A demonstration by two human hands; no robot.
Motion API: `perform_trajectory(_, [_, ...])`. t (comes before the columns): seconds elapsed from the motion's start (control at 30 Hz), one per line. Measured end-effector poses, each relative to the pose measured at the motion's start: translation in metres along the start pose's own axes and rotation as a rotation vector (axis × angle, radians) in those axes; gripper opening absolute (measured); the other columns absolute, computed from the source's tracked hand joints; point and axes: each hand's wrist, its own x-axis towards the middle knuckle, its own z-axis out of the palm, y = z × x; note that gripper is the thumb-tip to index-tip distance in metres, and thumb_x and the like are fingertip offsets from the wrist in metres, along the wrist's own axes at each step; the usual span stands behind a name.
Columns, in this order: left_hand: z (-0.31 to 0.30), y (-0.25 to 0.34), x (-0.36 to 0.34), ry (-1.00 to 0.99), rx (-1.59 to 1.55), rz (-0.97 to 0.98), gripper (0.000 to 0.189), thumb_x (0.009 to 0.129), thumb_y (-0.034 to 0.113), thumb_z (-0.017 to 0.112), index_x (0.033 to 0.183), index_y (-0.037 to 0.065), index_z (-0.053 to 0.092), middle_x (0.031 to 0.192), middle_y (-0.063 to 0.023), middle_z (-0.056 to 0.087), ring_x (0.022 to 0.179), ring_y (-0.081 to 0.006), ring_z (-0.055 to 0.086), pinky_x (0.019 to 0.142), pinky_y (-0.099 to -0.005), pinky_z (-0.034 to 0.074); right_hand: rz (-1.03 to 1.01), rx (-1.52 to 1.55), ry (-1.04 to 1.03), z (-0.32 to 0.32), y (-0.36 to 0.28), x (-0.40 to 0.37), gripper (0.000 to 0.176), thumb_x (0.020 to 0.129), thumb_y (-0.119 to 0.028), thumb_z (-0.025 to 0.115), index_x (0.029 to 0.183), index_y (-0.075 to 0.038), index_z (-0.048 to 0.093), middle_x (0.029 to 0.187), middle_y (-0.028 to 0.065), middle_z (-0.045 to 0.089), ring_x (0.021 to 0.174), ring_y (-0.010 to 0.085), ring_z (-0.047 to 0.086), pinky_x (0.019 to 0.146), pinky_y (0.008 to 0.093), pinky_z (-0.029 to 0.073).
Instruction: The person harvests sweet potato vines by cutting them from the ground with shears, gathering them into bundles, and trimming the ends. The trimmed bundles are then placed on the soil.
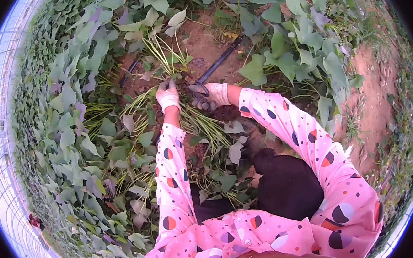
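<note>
My left hand (167, 94), in a pale glove with a grey palm, is closed around leafy vine stems (168, 55) close to the ground. Beside it, on the right, is my right hand (209, 95), gloved the same way. Its fingers curl around a dark looped handle (203, 89) that looks like that of scissors; any blades are hidden. More long green stems (201, 122) spread out below both hands. The two hands are a short distance apart, above the base of the plant.
A black hose (220, 58) runs over bare soil beyond my right hand. Dense leafy vines (77, 123) cover the left side, and more leaves (301, 41) grow at the upper right. A dirt path (371, 88) lies right. My dark-clothed knee (287, 183) is below the hands.
</note>
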Motion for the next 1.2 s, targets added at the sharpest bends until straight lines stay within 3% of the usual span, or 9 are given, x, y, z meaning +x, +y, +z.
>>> perform_trajectory(0.2, [-0.009,0.037,-0.03,0.028,-0.005,0.135,0.018,0.086,0.014,0.063,0.099,0.001,0.067,0.089,-0.0168,0.068,0.078,-0.0289,0.066,0.075,-0.0353,0.05,-0.056,0.126,0.038,0.002,-0.001,0.012,0.046,0.084,-0.059,0.058,0.082,-0.013,0.059,0.066,0.0012,0.062,0.045,0.012,0.049,0.041,0.0273,0.031])
perform_trajectory(0.27, [-0.012,0.046,-0.04,0.091,0.139,0.551,0.017,0.083,0.006,0.061,0.099,0.005,0.066,0.087,-0.0146,0.066,0.079,-0.0322,0.065,0.076,-0.0401,0.05,-0.11,0.112,0.099,0.006,0.001,0.014,0.041,0.085,-0.056,0.059,0.082,-0.015,0.059,0.066,0.0015,0.061,0.045,0.0121,0.049,0.04,0.0278,0.032])
perform_trajectory(0.3, [-0.017,0.051,-0.036,0.064,0.335,1.035,0.022,0.075,0.004,0.062,0.097,0.007,0.064,0.092,-0.0117,0.064,0.085,-0.0297,0.063,0.079,-0.0439,0.049,-0.15,0.087,0.112,0.008,0.004,0.016,0.038,0.086,-0.053,0.059,0.082,-0.016,0.059,0.065,0.0009,0.06,0.044,0.0121,0.047,0.04,0.0278,0.031])
perform_trajectory(0.33, [-0.02,0.057,-0.032,-0.255,0.578,1.113,0.027,0.072,0.009,0.061,0.099,0.008,0.063,0.111,-0.0112,0.061,0.105,-0.0287,0.057,0.091,-0.0454,0.044,-0.192,0.058,0.125,0.009,0.005,0.017,0.035,0.087,-0.051,0.058,0.082,-0.016,0.059,0.065,0.0002,0.058,0.043,0.0121,0.046,0.04,0.0277,0.031])
perform_trajectory(0.4, [-0.01,0.068,-0.021,-0.144,0.957,1.354,0.025,0.075,0.013,0.056,0.099,0.008,0.063,0.126,-0.0108,0.055,0.12,-0.0302,0.047,0.102,-0.0465,0.035,-0.249,0.044,0.134,0.013,0.007,0.017,0.031,0.088,-0.047,0.057,0.079,-0.017,0.057,0.061,-0.0023,0.054,0.042,0.0118,0.044,0.04,0.0279,0.031])
perform_trajectory(0.53, [-0.018,0.069,0.018,-0.169,1.417,1.132,0.021,0.079,0.016,0.053,0.094,0.012,0.068,0.115,-0.0076,0.06,0.123,-0.0267,0.044,0.108,-0.0433,0.03,-0.187,-0.114,0.282,0.017,0.012,0.013,0.034,0.089,-0.049,0.054,0.083,-0.017,0.061,0.062,-0.0038,0.056,0.042,0.0109,0.045,0.039,0.0288,0.029])
perform_trajectory(0.6, [-0.025,0.086,0.016,-0.294,1.549,1.055,0.019,0.077,0.016,0.055,0.09,0.013,0.069,0.096,-0.0051,0.065,0.102,-0.0221,0.055,0.095,-0.0373,0.039,-0.225,-0.152,0.318,0.013,0.023,0.012,0.041,0.089,-0.055,0.052,0.085,-0.016,0.062,0.064,-0.0021,0.059,0.043,0.0115,0.048,0.038,0.0284,0.03])
perform_trajectory(0.9, [-0.024,0.071,0.036,-0.55,1.534,1.232,0.019,0.079,0.011,0.056,0.093,0.013,0.068,0.12,-0.0107,0.055,0.104,-0.0229,0.057,0.084,-0.0347,0.048,-0.194,0.403,-0.08,-0.014,0.028,0.001,0.067,0.088,-0.067,0.046,0.094,-0.001,0.058,0.065,0.0029,0.06,0.048,0.0134,0.055,0.036,0.0245,0.041])
perform_trajectory(1.2, [-0.02,0.12,0.03,-0.583,1.635,1.331,0.02,0.079,0.013,0.058,0.098,0.013,0.065,0.09,-0.0041,0.064,0.092,-0.0196,0.062,0.077,-0.0348,0.049,-0.13,0.635,-0.186,-0.02,0.032,0.01,0.055,0.088,-0.06,0.053,0.096,-0.006,0.056,0.067,0.0035,0.06,0.048,0.0142,0.056,0.033,0.0226,0.038])
